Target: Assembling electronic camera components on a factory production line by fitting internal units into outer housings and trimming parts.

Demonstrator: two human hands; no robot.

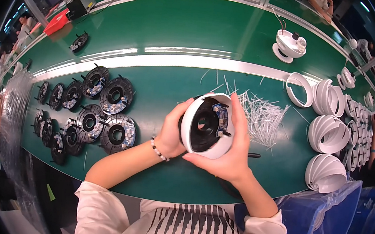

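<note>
A white round lamp housing [194, 141] with a black ring-shaped insert [205, 123] inside is held over the green table, tilted toward me. My left hand [171, 131] grips its left rim; a bead bracelet sits on that wrist. My right hand [230, 153] cups the housing from below and the right, fingers running up along its right edge. Small light pieces sit on the black insert near the right-hand fingers.
Several black ring inserts [105, 113] lie in rows at the left. A heap of thin white strips [260, 115] lies at the right. Stacks of white rings [329, 134] stand further right, above a blue plastic bag [323, 213]. A white assembled lamp [289, 44] stands beyond a white rail [170, 62].
</note>
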